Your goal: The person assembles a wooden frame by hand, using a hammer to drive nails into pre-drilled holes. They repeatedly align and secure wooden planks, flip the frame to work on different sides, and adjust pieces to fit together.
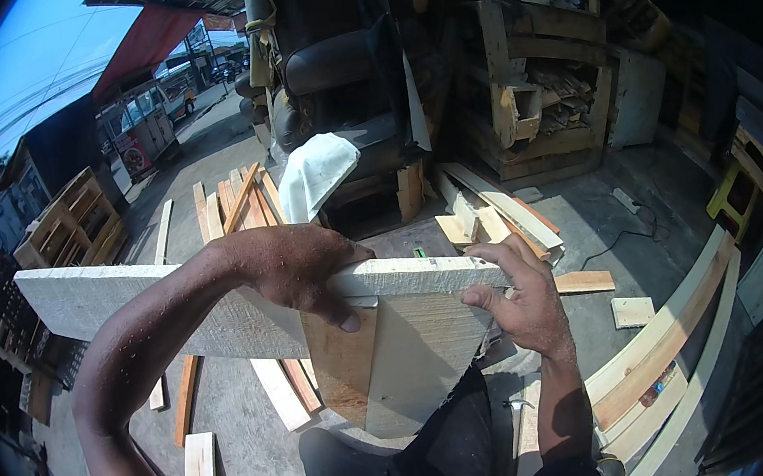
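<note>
My left hand [297, 270] is clasped over the top edge of a joined wooden piece, its thumb down on the near face. A long pale plank [81, 297] runs off to the left, partly behind my left forearm. To the right is a wide rough board [426, 354], with a narrower brown wood strip [344, 367] along its left side. My right hand [527, 292] grips the right end of this board, thumb on the near face and fingers over the top. The joined piece stands tilted before my legs; how its parts are fastened cannot be made out.
A hammer [516, 405] lies near my right leg. Long curved boards [665, 366] rest at the right. Loose slats [234, 202] lie on the floor ahead, before a dark armchair [336, 66] with a white cloth [317, 175]. A wooden crate [73, 219] stands at the left.
</note>
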